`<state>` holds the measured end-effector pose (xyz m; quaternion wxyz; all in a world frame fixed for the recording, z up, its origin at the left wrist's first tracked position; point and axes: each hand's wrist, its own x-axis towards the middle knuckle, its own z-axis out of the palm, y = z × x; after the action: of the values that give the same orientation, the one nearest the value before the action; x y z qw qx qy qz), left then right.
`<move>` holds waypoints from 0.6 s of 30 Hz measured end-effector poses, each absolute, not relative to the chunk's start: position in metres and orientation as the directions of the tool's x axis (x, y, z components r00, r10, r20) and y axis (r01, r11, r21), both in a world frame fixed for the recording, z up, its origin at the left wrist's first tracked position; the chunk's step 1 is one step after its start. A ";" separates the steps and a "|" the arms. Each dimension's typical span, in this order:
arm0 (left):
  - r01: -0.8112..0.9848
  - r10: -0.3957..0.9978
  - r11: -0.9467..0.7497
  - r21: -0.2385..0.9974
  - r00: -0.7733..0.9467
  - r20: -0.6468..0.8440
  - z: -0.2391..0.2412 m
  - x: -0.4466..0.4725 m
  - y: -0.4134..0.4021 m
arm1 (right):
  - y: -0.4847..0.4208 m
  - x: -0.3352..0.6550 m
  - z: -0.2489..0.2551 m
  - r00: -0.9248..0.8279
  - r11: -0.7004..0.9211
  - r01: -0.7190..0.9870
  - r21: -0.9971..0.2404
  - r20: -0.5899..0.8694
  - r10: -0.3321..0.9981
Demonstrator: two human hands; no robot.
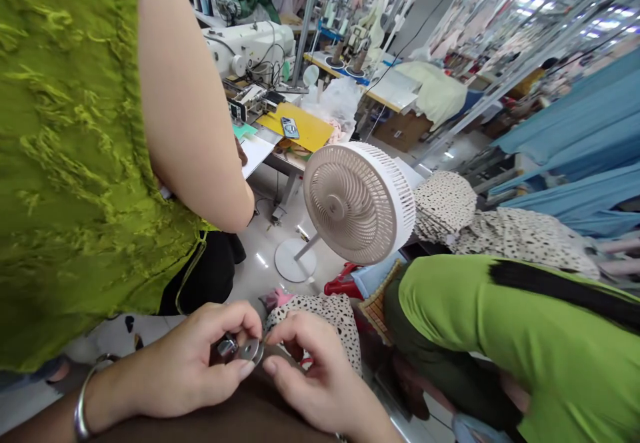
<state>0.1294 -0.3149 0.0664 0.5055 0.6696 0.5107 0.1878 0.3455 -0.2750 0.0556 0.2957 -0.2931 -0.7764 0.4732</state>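
My left hand [185, 360], a silver bangle on its wrist, pinches a small metal sewing bobbin [249, 350] between thumb and fingers. Tucked in the same hand is a shiny metal piece [227, 345] that looks like a bobbin case. My right hand [317, 366] is curled close, its index fingertip at the bobbin's right rim and its thumb just below. Whether thread runs between its fingertips is too small to see. Both hands are held above my brown-clad lap, with black-spotted cream fabric [340, 320] just beyond.
A person in a textured green top [75, 163] stands close on the left. Another, in a light green top [460, 303], bends forward at right. A white fan [350, 203] stands ahead. Behind it are a sewing machine [250, 46] and a phone [289, 127] on a yellow board [315, 133].
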 end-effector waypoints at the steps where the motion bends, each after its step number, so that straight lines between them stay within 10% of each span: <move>1: 0.503 0.877 0.016 0.864 0.408 -0.253 0.067 0.131 -0.315 | -0.276 0.347 0.056 -0.666 0.422 0.183 -0.888 0.204 0.718; 18: 0.495 0.930 -0.097 0.863 0.353 -0.098 0.071 0.142 -0.318 | -0.273 0.354 0.071 -0.727 0.659 0.153 -0.737 0.368 0.580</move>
<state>0.1420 -0.3178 0.0710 0.4362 0.6973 0.5111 0.2495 0.3542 -0.2732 0.0713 0.3019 -0.2134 -0.8592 0.3537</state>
